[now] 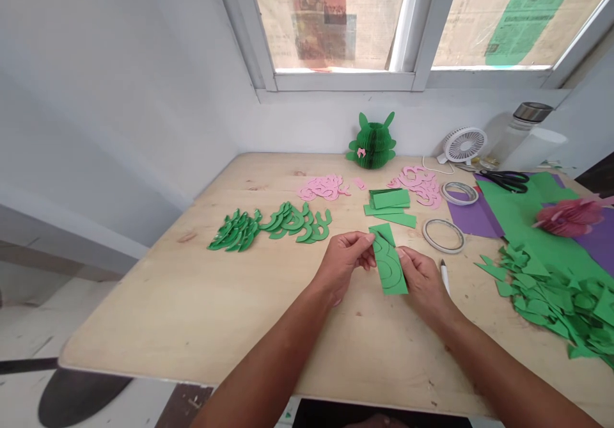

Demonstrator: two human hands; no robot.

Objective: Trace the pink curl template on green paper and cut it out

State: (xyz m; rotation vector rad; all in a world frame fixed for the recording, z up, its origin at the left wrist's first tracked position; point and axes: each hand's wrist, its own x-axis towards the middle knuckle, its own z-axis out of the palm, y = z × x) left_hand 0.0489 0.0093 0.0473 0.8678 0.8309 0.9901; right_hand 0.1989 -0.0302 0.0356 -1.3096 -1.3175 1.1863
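Observation:
A green paper strip (391,268) with curved outlines drawn on it is held upright over the table between both hands. My left hand (348,258) pinches its upper left edge. On the opposite edge, my right hand (422,274) grips it with thumb and fingers. Just beyond the hands lies a stack of green paper strips (389,203). Cut curved green pieces (292,222) and a pile of leaf-like green pieces (236,231) rest to the left. A white pen (445,276) lies beside my right hand, partly behind it.
Pink paper cutouts (326,187) lie farther back. A green honeycomb paper figure (373,141) stands by the wall. To the right are tape rolls (444,235), black scissors (506,180), a small white fan (464,145), green scraps (556,300) and a glass bottle (515,134).

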